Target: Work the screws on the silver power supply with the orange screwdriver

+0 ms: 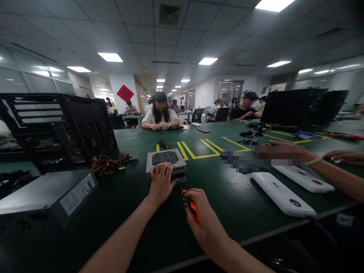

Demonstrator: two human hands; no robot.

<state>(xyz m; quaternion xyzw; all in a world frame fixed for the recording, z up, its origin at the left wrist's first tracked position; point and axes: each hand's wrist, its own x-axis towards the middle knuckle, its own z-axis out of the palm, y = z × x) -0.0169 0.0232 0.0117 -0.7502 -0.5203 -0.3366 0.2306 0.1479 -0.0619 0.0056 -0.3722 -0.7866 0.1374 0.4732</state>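
A grey computer power supply with a honeycomb vent on top lies on the green table. My left hand grips its near side, fingers bent over the top edge. My right hand is closed around a screwdriver with an orange and black handle. The thin shaft points at the supply's near right side, close to my left fingertips; whether its tip touches is too small to tell. Behind the supply lies a bundle of cables.
To the left stand an open black computer case and a larger grey metal box with a label. White oblong devices lie at right, beside another person's hand and forearm. Yellow tape marks the table. A person sits opposite.
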